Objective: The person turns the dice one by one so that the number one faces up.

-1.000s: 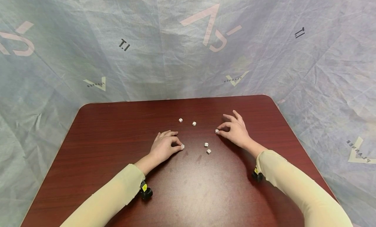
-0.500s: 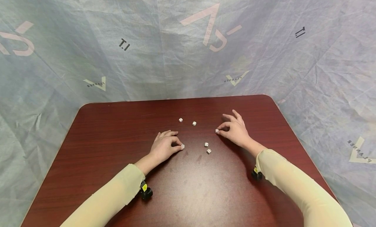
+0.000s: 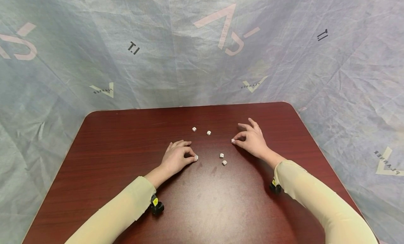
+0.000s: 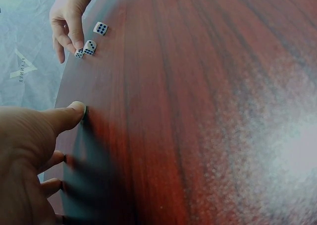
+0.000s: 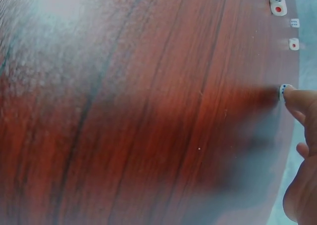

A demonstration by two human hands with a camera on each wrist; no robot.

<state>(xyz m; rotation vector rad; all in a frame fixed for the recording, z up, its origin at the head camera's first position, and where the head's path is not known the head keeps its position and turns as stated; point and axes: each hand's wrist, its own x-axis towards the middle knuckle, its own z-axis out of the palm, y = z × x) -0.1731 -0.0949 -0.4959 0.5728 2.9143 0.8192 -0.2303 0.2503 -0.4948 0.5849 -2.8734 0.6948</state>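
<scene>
Low over the dark red table, my left hand (image 3: 176,156) pinches a white die (image 3: 196,157) between thumb and index finger, the other fingers spread toward the back. In the left wrist view the thumb (image 4: 64,118) covers nearly all of that die. Farther right, my right hand (image 3: 254,142) pinches another white die (image 3: 233,141) the same way, its remaining fingers raised. The right wrist view shows blue pips on this die (image 5: 283,92) beside the fingertips. Between the hands lie two dice close together, a nearer die (image 3: 224,162) and a farther die (image 3: 222,155).
Toward the back of the table (image 3: 142,128) rest two more dice, a left one (image 3: 194,129) and a right one (image 3: 209,133). Grey printed cloth (image 3: 176,61) hangs behind the table and along both sides. A small black camera (image 3: 157,206) sits at the left wrist.
The raised fingers of my right hand have shifted very slightly left. My left hand and all the dice stay where they were.
</scene>
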